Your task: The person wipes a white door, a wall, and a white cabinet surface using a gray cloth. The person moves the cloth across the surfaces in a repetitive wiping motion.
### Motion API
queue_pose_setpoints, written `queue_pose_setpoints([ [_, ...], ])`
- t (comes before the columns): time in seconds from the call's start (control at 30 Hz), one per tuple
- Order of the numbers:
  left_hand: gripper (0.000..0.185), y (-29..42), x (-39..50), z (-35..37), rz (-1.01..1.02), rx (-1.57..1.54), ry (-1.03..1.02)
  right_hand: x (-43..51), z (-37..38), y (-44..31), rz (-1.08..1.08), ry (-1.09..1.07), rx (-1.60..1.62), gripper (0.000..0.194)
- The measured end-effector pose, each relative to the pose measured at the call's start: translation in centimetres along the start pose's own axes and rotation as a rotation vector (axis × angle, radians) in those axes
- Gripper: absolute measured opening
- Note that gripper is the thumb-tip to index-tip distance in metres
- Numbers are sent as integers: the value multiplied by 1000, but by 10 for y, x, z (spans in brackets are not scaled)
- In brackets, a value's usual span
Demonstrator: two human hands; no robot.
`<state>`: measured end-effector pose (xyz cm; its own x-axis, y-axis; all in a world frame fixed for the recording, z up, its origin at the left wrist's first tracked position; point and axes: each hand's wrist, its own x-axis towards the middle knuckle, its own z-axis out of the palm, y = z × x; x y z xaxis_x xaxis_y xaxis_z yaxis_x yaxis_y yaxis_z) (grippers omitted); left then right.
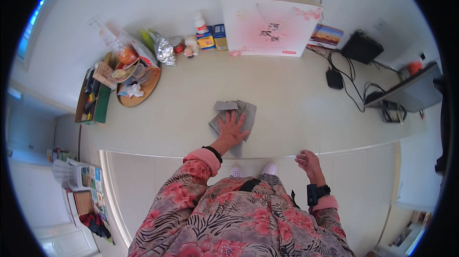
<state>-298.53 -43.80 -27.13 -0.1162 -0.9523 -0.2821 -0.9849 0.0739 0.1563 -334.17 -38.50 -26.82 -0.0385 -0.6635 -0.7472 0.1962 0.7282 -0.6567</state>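
My left hand (231, 128) lies palm down with fingers spread on a crumpled grey cloth (249, 111), pressing it flat on the pale tabletop (186, 92) near its front edge. One part of the cloth is folded over above my fingertips. Off to the right, my right hand (307, 161) hangs at the table's front edge with its fingers loosely curled, and nothing shows in it. Whether it touches the edge I cannot tell. A dark device is strapped to the right wrist.
Along the wall stand a large white and pink gift bag (265, 27), small boxes (206, 40) and a foil bag (165, 49). At left are a round wooden tray (152, 86) and a green box (103, 104). Cables (346, 74) and a monitor (408, 88) occupy the right.
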Motion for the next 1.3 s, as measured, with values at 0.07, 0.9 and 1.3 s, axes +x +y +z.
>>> queue_pose_setpoints([
  [0.07,78,21,-3,8,55,14,-9,-12,7,6,14,-13,-1,31],
  [0.9,79,287,64,43,207,124,-21,-54,-217,6,-14,-159,237,35],
  [1.3,77,376,126,48,444,169,-8,-47,-235,-9,-24,-171,319,37],
])
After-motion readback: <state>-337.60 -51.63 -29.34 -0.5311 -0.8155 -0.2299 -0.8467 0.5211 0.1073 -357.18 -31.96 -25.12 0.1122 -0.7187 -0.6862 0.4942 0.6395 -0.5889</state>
